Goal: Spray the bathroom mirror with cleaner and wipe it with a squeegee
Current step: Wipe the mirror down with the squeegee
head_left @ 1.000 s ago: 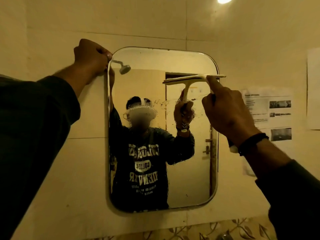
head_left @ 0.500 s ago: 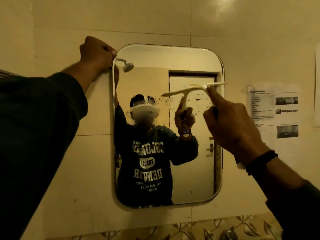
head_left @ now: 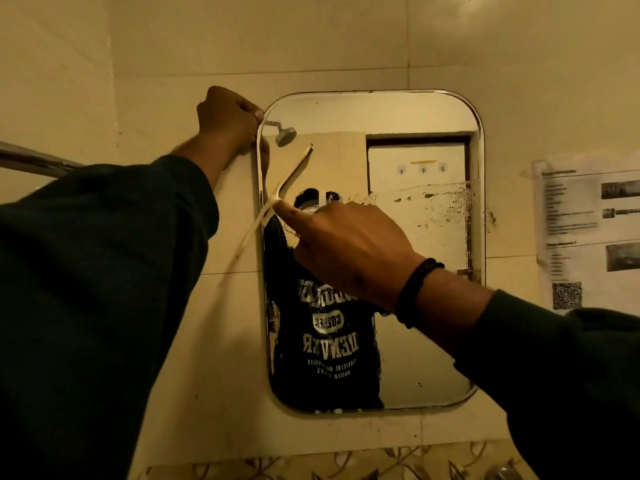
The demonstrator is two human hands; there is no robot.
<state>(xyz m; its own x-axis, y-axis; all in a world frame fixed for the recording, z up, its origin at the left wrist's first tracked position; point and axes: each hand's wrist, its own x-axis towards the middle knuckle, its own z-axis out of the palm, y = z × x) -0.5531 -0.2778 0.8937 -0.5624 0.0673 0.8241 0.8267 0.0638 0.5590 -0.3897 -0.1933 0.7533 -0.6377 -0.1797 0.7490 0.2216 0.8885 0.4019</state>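
A rounded rectangular mirror (head_left: 420, 161) hangs on the tiled wall. My right hand (head_left: 346, 251) grips a pale squeegee (head_left: 254, 226); its blade lies tilted across the mirror's left edge, partly over the wall. My index finger stretches along the squeegee toward the blade. My left hand (head_left: 227, 121) grips the mirror's top left corner. A band of wet droplets and streaks (head_left: 446, 199) crosses the right half of the glass. No spray bottle is in view.
Printed paper sheets (head_left: 588, 233) are taped to the wall right of the mirror. A metal rail (head_left: 34, 159) runs at the far left. A patterned tile band (head_left: 311, 465) lies below the mirror, and a tap part (head_left: 504, 474) shows at the bottom right.
My right hand has swept the squeegee from the mirror's upper right across to its left edge, and the blade has turned from level to steeply tilted. My left hand stays on the corner.
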